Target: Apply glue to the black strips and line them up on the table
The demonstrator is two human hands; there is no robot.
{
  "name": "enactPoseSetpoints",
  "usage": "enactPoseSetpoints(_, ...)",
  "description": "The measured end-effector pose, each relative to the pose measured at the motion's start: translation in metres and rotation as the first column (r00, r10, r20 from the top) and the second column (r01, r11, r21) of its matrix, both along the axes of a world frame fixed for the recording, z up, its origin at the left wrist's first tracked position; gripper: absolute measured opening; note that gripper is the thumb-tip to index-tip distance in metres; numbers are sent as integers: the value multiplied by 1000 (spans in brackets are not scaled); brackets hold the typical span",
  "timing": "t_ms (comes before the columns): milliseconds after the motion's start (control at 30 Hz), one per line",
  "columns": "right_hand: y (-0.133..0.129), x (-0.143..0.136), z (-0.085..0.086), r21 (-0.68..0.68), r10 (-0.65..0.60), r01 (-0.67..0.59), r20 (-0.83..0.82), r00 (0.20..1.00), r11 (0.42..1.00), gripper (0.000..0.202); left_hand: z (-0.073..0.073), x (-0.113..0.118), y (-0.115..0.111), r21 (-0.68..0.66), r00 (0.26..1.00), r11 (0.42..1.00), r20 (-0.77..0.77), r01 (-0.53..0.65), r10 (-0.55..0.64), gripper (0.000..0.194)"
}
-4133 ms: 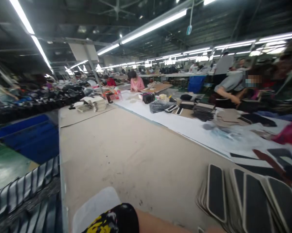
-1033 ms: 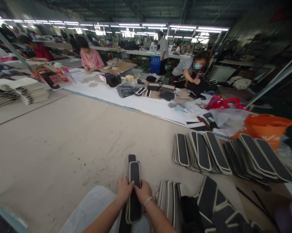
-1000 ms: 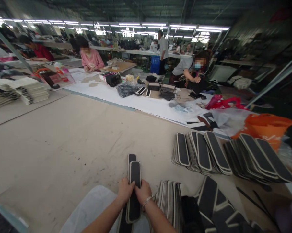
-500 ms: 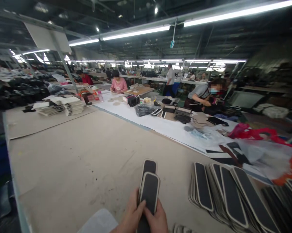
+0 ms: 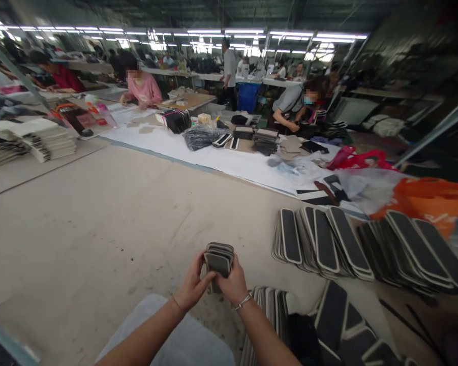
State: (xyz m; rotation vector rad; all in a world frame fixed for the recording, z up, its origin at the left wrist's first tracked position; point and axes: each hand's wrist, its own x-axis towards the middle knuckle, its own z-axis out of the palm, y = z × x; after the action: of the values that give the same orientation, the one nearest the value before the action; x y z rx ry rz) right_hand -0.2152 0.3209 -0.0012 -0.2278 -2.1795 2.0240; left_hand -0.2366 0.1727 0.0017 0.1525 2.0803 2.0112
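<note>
At far left, cream-coloured stacks are seen on the tan work table. Just beyond them, a dark bottle with an orange top is stood. Farther back, a red sleeve and then a person in pink are seen at tables. At the near edge, a translucent pale sheet is laid flat, partly covered by the left forearm.

At centre, the left hand is clasped along the left side of a small pack of dark, pale-edged strips; its thumb is laid over the near face. The pack is held above the near part of the table, between both hands; whether its lower end is touching the surface cannot be told. The right side is gripped by the right hand, its thumb brought near the other. A bracelet is worn on the right wrist.

Right of this, a row of strips on edge is partly hidden by the right forearm. Beyond it, fanned stacks are ranged. Nearer, loose strips are overlapped at angles. At far right, an orange bag is placed behind the stacks.
</note>
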Motion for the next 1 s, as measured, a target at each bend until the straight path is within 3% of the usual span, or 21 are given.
enactPoseSetpoints(100, -2, 2, -13, 23, 14, -14, 10, 1000, 1000, 55, -17, -3, 0, -30, 999, 999, -30, 30, -31, 64)
enactPoseSetpoints(200, -4, 3, -14, 30, 42, -41, -18, 999, 999, 48, -24, -4, 4, -45, 1000, 999, -23, 19, -20, 60)
enactPoseSetpoints(467, 1, 2, -1, 39, 71, -66, -148, 986, 997, 29, 2, 2, 13, 3, 997, 997, 41, -73, 73, 58)
enactPoseSetpoints(533, 3, -2, -6, 51, 29, -22, -149, 988, 998, 34, 2, 2, 15, 10, 999, 999, 25, -48, 48, 56)
enactPoseSetpoints(667, 2, -6, -26, 103, -57, 67, -99, 993, 992, 51, -13, 1, 18, -31, 999, 999, 11, -37, 37, 47)
enactPoseSetpoints(833, 1, 1, -43, 186, 13, -3, -48, 999, 982, 58, -24, -3, 23, -101, 996, 991, 17, -83, 85, 50)
enactPoseSetpoints(900, 5, 3, -40, 258, 63, -52, -35, 997, 965, 56, -25, -5, 25, -118, 990, 983, 7, -141, 143, 49)
enactPoseSetpoints(1000, 12, 0, -22, 408, 121, -110, -3, 993, 906, 54, -27, -11, 28, -118, 971, 966, 35, -231, 236, 46)
